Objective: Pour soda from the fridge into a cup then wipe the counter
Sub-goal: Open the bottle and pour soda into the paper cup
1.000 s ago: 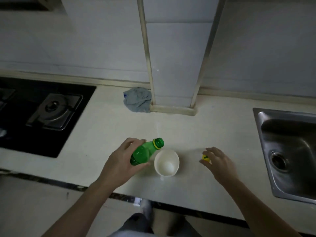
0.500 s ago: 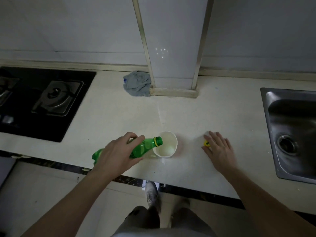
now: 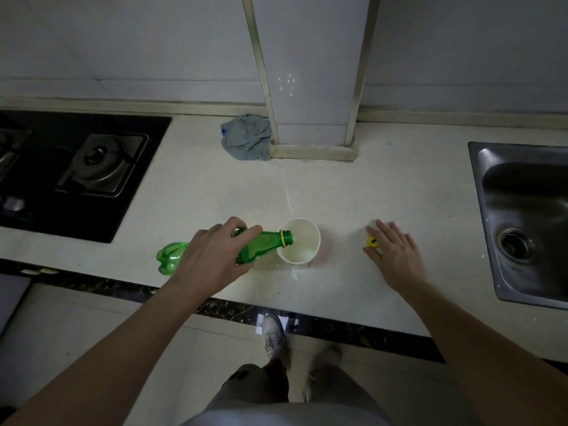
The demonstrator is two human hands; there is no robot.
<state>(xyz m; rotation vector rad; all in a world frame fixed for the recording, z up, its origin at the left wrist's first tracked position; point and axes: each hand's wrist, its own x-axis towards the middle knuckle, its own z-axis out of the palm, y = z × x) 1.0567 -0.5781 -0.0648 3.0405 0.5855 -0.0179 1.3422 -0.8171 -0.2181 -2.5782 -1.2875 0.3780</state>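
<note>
My left hand (image 3: 212, 256) grips a green soda bottle (image 3: 261, 245) round its middle. The bottle is tipped almost level, its open yellow-ringed mouth over the rim of a white paper cup (image 3: 299, 242) on the pale counter (image 3: 338, 195). My right hand (image 3: 396, 253) rests flat on the counter to the right of the cup, fingers straight, with the yellow bottle cap (image 3: 372, 241) beside its thumb. A crumpled grey cloth (image 3: 246, 136) lies at the back against the tiled pillar.
A black gas hob (image 3: 76, 167) fills the left of the counter. A steel sink (image 3: 522, 222) is sunk in at the right. The tiled pillar (image 3: 310, 87) stands at the back centre. The counter's dark front edge (image 3: 338, 324) runs below my arms.
The bottle has tilted from a steep slant down to nearly level, with its mouth now at the cup. My right hand has flattened onto the counter next to the cap.
</note>
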